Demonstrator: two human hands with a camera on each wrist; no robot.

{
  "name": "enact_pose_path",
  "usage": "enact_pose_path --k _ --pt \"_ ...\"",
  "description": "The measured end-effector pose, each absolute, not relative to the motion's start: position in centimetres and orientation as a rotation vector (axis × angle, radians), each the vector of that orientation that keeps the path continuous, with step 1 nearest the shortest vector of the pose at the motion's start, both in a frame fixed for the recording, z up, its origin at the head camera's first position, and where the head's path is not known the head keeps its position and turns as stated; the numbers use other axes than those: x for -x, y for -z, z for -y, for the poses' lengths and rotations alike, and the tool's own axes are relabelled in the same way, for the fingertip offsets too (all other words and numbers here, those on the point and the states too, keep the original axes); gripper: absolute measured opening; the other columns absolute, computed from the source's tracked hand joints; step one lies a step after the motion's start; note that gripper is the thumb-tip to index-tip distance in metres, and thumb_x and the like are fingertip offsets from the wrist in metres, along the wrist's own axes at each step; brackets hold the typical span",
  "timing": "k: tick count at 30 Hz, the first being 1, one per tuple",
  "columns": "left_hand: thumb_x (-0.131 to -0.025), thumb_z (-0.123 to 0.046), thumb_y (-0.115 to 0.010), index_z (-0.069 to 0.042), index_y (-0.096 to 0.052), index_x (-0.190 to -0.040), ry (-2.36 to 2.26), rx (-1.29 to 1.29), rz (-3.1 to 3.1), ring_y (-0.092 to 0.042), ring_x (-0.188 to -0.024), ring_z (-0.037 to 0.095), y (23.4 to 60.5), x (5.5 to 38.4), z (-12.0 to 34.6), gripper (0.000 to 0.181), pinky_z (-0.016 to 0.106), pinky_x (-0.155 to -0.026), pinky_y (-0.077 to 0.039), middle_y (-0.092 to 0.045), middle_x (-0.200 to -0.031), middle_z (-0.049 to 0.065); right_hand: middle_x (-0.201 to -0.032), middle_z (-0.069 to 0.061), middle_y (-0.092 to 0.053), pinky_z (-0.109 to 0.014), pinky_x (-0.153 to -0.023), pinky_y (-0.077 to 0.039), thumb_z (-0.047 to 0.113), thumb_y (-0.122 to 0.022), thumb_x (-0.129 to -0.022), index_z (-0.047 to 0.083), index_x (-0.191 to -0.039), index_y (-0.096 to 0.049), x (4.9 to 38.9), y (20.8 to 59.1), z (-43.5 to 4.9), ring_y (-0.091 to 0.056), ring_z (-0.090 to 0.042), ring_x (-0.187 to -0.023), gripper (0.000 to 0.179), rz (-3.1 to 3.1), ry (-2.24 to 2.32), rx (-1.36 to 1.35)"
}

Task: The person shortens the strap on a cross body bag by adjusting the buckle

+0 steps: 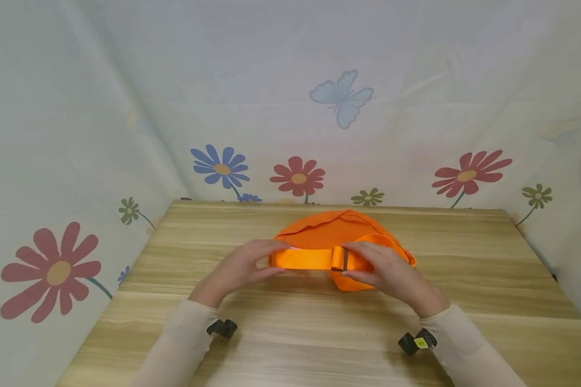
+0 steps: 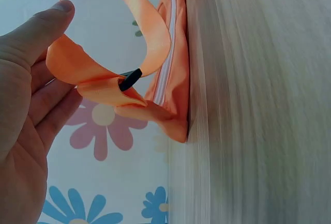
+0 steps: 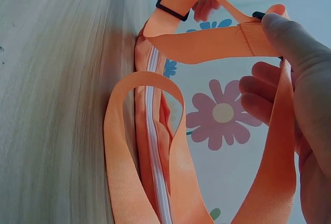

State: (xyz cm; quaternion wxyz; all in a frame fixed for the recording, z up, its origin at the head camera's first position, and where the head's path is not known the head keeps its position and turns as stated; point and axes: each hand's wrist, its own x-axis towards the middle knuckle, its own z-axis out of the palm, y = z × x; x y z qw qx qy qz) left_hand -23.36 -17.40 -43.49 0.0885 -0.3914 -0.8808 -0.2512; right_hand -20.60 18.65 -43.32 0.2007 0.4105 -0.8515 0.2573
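Note:
An orange fabric bag [image 1: 326, 228] with a white zipper [image 3: 151, 110] lies on the wooden table. My left hand [image 1: 244, 269] pinches a fold of its orange webbing strap [image 1: 307, 259] between thumb and fingers. A dark slider buckle [image 2: 130, 79] sits on the strap near that hand in the left wrist view. At the other end of the stretched section, my right hand [image 1: 392, 271] grips the strap beside a second dark slider [image 1: 339, 258]. Between the hands the strap runs straight, in front of the bag. Loose strap loops hang below and behind the right hand.
The wooden table [image 1: 290, 333] extends around the bag and under both forearms. Behind it stands a pale curtain [image 1: 392, 161] printed with flowers and a butterfly, close to the table's back edge. Each wrist carries a small black camera.

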Motion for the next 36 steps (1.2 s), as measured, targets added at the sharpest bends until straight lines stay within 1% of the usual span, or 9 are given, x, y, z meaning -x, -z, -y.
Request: enact_pose_path --k 3,9,16,23,24,27,31,33,36 --pt "-0.086 -0.019 -0.093 -0.016 -0.072 -0.14 0.754 1.148 2.646 -0.072 -0.125 0.026 43.5 23.3 17.9 0.058 0.047 -0.109 -0.059 -0.076 -0.137 0.001 -0.116 -0.008 -0.079 -0.038 -0.084 -0.066 0.013 -0.098 -0.077 0.004 -0.135 -0.069 20.6 43.3 -18.5 -0.073 -0.02 -0.095 0.065 2.39 -0.717 -1.139" --pt "-0.087 -0.023 -0.092 -0.018 -0.073 -0.139 0.73 1.116 2.653 -0.072 -0.126 0.026 43.6 23.4 19.2 0.057 0.047 -0.108 -0.059 -0.076 -0.138 0.001 -0.116 -0.006 -0.079 -0.039 -0.084 -0.066 0.013 -0.098 -0.077 0.005 -0.135 -0.069 20.5 43.2 -18.4 -0.073 -0.019 -0.096 0.065 2.386 -0.718 -1.145" --pt "-0.085 -0.02 -0.093 -0.01 -0.074 -0.136 0.711 1.095 2.607 -0.073 -0.123 0.029 44.0 23.4 20.7 0.056 0.05 -0.106 -0.06 -0.077 -0.135 0.006 -0.115 -0.005 -0.078 -0.038 -0.084 -0.066 0.012 -0.097 -0.078 0.007 -0.136 -0.069 20.5 43.0 -18.5 -0.072 -0.017 -0.094 0.064 2.405 -0.73 -1.15" --pt "-0.088 -0.023 -0.091 -0.011 -0.07 -0.142 0.703 1.082 2.691 -0.07 -0.13 0.029 44.4 23.7 20.5 0.059 0.049 -0.111 -0.057 -0.074 -0.141 0.006 -0.117 -0.006 -0.079 -0.039 -0.085 -0.066 0.013 -0.096 -0.079 0.007 -0.135 -0.069 20.3 42.8 -18.3 -0.073 -0.019 -0.095 0.062 2.399 -0.721 -1.155" --pt "-0.088 -0.022 -0.091 -0.011 -0.069 -0.143 0.708 1.082 2.705 -0.069 -0.131 0.029 44.4 23.7 20.3 0.06 0.05 -0.111 -0.057 -0.073 -0.142 0.006 -0.117 -0.006 -0.079 -0.039 -0.085 -0.066 0.014 -0.096 -0.08 0.006 -0.135 -0.069 20.3 42.8 -18.4 -0.073 -0.019 -0.096 0.062 2.39 -0.719 -1.161" --pt "-0.088 -0.023 -0.091 -0.013 -0.067 -0.145 0.719 1.097 2.744 -0.068 -0.133 0.029 44.1 23.7 19.6 0.063 0.051 -0.113 -0.056 -0.071 -0.144 0.006 -0.116 -0.007 -0.079 -0.039 -0.085 -0.066 0.035 -0.084 -0.094 0.006 -0.135 -0.069 20.4 42.8 -18.5 -0.074 -0.021 -0.097 0.053 2.363 -0.711 -1.179" --pt "-0.09 -0.028 -0.089 -0.013 -0.065 -0.147 0.731 1.143 2.777 -0.068 -0.13 0.029 43.7 23.7 18.3 0.064 0.051 -0.114 -0.055 -0.073 -0.14 0.007 -0.117 -0.008 -0.079 -0.042 -0.087 -0.066 0.055 -0.062 -0.098 0.004 -0.134 -0.069 20.3 42.7 -18.4 -0.074 -0.024 -0.099 0.063 2.36 -0.708 -1.181" --pt "-0.092 -0.031 -0.088 -0.012 -0.064 -0.147 0.755 1.164 2.786 -0.069 -0.127 0.03 43.6 23.7 17.3 0.063 0.051 -0.113 -0.056 -0.073 -0.139 0.008 -0.118 -0.009 -0.079 -0.042 -0.088 -0.066 0.053 -0.065 -0.098 0.004 -0.135 -0.069 20.2 42.7 -18.3 -0.075 -0.024 -0.1 0.061 2.372 -0.719 -1.177" --pt "-0.093 -0.032 -0.087 -0.01 -0.063 -0.148 0.791 1.184 2.79 -0.067 -0.129 0.031 43.4 23.4 15.2 0.064 0.05 -0.113 -0.056 -0.071 -0.143 0.008 -0.119 -0.007 -0.079 -0.042 -0.088 -0.066 0.041 -0.078 -0.097 0.006 -0.136 -0.069 20.2 42.7 -18.2 -0.075 -0.023 -0.1 0.054 2.386 -0.743 -1.178"
